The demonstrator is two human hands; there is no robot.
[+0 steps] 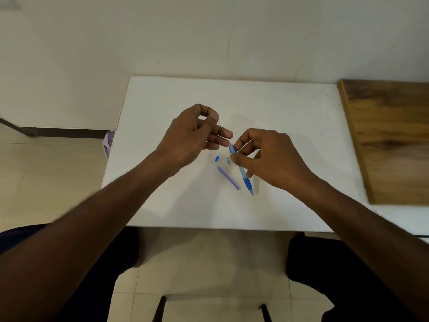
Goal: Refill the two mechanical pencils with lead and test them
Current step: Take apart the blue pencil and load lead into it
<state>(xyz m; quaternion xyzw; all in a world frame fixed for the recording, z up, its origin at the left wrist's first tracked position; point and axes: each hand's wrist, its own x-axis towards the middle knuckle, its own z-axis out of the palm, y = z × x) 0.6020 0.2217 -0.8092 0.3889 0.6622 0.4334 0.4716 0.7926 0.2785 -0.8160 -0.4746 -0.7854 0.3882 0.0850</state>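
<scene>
The blue mechanical pencil point(241, 169) stands tilted near the middle of the white table point(162, 182), tip down toward 5 o'clock and its open top end toward 11 o'clock. The right hand point(267, 156) pinches its barrel between thumb and fingers. At 10 o'clock from the open end, the left hand point(195, 133) pinches a thin lead point(219, 123) between thumb and forefinger, its lower end not yet in the barrel. I judge the refill of this first pencil to be midway: cap off, lead about to go in, closing and testing still ahead.

At 8 o'clock from the pencil lie a small blue cap point(217, 158) and a pale blue piece point(228, 160), apart from each other. At 7 o'clock lies a purple tube point(228, 177), perhaps the lead case or the second pencil; I cannot tell. A wooden board point(390, 140) rests at 3 o'clock, well apart. Nothing blocks the hands.
</scene>
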